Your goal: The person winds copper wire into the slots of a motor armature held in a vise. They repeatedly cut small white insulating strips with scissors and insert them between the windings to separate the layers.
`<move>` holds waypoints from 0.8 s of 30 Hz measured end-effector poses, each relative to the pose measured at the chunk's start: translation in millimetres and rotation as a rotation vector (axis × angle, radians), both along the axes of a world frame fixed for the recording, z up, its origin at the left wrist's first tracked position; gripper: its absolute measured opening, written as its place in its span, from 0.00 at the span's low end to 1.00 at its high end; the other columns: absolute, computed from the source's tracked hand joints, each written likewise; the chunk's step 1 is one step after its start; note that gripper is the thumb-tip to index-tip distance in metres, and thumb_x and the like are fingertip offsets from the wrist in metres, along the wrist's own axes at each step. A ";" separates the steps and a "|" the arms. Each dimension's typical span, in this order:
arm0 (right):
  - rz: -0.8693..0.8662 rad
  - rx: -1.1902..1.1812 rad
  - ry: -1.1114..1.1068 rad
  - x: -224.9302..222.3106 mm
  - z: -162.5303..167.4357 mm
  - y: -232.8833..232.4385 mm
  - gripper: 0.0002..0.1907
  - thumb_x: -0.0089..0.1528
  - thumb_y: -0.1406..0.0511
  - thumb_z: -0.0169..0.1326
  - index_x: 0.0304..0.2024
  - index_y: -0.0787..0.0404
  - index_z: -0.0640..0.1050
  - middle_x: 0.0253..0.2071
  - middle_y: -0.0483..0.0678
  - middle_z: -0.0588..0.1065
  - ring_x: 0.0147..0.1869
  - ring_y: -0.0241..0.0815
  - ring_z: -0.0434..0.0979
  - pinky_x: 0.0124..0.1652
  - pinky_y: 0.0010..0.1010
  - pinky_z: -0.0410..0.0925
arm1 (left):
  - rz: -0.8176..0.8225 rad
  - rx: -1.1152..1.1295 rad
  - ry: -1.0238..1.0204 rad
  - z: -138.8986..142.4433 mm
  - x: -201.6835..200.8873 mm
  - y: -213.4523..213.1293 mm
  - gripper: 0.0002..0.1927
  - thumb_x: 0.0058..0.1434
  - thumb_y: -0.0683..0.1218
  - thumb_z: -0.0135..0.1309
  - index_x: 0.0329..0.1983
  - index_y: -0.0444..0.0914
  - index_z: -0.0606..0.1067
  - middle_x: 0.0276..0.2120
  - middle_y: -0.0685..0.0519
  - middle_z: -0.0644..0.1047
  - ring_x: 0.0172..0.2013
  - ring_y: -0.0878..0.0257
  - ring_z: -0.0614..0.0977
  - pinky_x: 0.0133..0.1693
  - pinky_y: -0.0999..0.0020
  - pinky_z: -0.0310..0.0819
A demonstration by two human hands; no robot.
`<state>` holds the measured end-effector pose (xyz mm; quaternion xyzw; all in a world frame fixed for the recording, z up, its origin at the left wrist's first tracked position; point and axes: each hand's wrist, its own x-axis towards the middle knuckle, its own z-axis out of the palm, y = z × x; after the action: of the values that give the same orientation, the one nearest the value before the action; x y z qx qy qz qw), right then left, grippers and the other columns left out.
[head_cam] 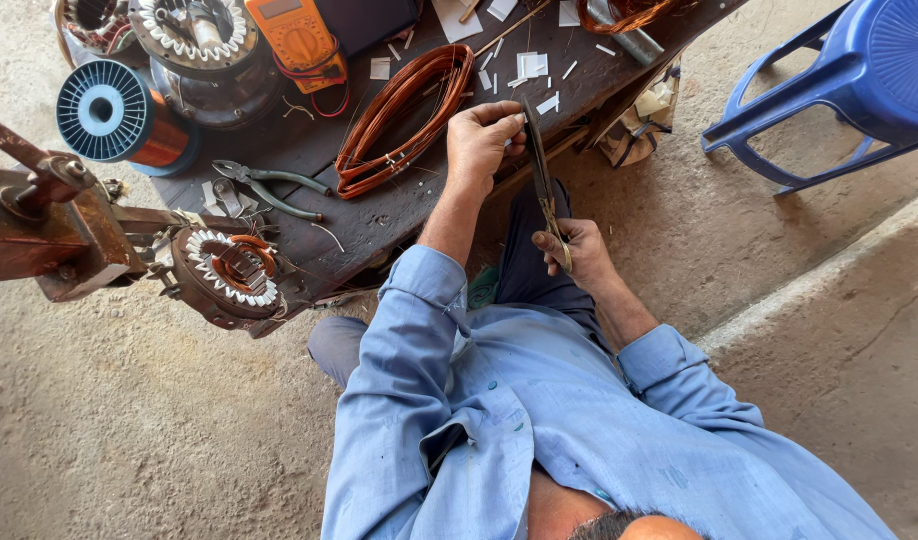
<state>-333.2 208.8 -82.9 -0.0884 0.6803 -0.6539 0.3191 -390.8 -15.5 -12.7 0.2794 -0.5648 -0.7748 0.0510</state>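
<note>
The left hand [482,140] pinches the far end of a long dark strip [537,160] at the counter [379,215] edge; the right hand [574,250] has its grip closed on scissors [551,215] cutting along it. White paper slips [531,65] lie beyond, beside a copper wire coil [404,120].

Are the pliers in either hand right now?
No, the pliers lie on the dark table, while both hands hold a long pair of scissors.

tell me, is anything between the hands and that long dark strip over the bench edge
Nothing visible. The left hand already grips the upper end of the dark strip at the workbench edge, and the right hand holds its lower end. The copper wire coil lies to the side, apart.
</note>
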 end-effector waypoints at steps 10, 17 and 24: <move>-0.004 0.659 0.842 -58.9 56.3 3.1 0.31 0.56 0.40 0.68 0.28 0.61 0.82 0.18 0.45 0.73 0.20 0.39 0.73 0.22 0.35 0.63 | -0.018 0.121 0.230 26.8 61.6 -22.2 0.17 0.61 0.37 0.60 0.54 0.31 0.79 0.34 0.51 0.83 0.29 0.69 0.80 0.24 0.78 0.72; -0.018 0.886 0.967 -110.2 71.8 -23.8 0.32 0.56 0.36 0.69 0.26 0.56 0.82 0.18 0.44 0.75 0.21 0.41 0.73 0.24 0.34 0.64 | 0.033 0.253 0.217 27.2 178.3 -23.7 0.14 0.61 0.37 0.60 0.50 0.29 0.80 0.33 0.52 0.81 0.21 0.73 0.71 0.21 0.79 0.60; 0.189 1.136 1.028 -160.7 105.0 -52.6 0.30 0.50 0.44 0.72 0.37 0.60 0.82 0.28 0.51 0.78 0.28 0.42 0.75 0.28 0.38 0.70 | 0.219 0.283 0.220 0.2 254.4 -13.8 0.13 0.61 0.36 0.61 0.49 0.30 0.80 0.34 0.51 0.82 0.29 0.68 0.79 0.29 0.75 0.72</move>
<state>-493.9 156.2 22.0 -0.2612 0.9638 -0.0512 0.0141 -136.3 -29.3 -12.5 0.2571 -0.4076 -0.8621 0.1569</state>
